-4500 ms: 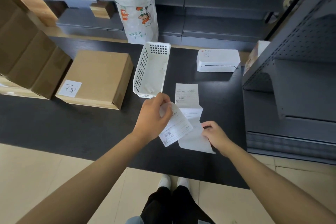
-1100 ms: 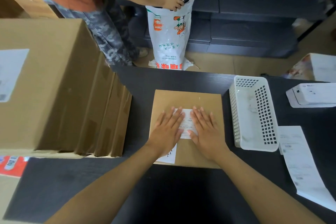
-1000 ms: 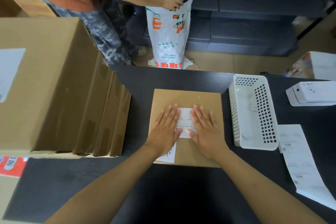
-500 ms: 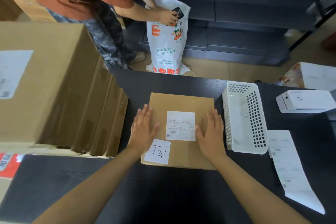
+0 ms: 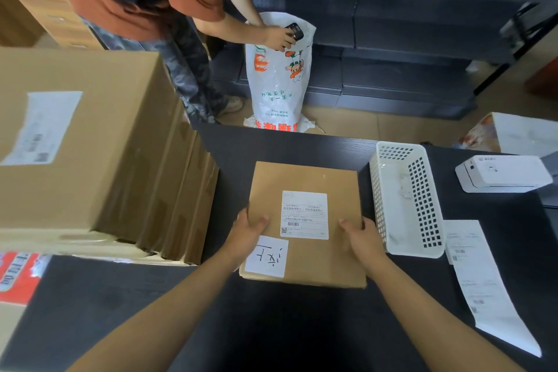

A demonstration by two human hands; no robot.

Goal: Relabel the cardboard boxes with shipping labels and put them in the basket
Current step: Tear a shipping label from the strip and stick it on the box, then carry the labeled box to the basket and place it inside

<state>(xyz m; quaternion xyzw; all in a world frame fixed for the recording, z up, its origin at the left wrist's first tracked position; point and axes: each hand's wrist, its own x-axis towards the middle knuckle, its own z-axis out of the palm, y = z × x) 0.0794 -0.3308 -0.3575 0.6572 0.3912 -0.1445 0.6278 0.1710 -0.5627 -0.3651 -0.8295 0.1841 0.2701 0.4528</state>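
Gripping the labelled cardboard box (image 5: 305,220) by its opposite side edges, left hand (image 5: 246,235) and right hand (image 5: 360,240) seem set to lift it off the black table (image 5: 271,326) into the white basket (image 5: 404,199) just beside.

The flat box (image 5: 305,187) is showing matt brown cardboard, with a smooth white paper shipping label (image 5: 305,214) lying on top. Right of the box, the basket (image 5: 422,190) is looking like glossy white perforated plastic. Under the box, the table (image 5: 271,326) is showing dark, matt woodgrain.
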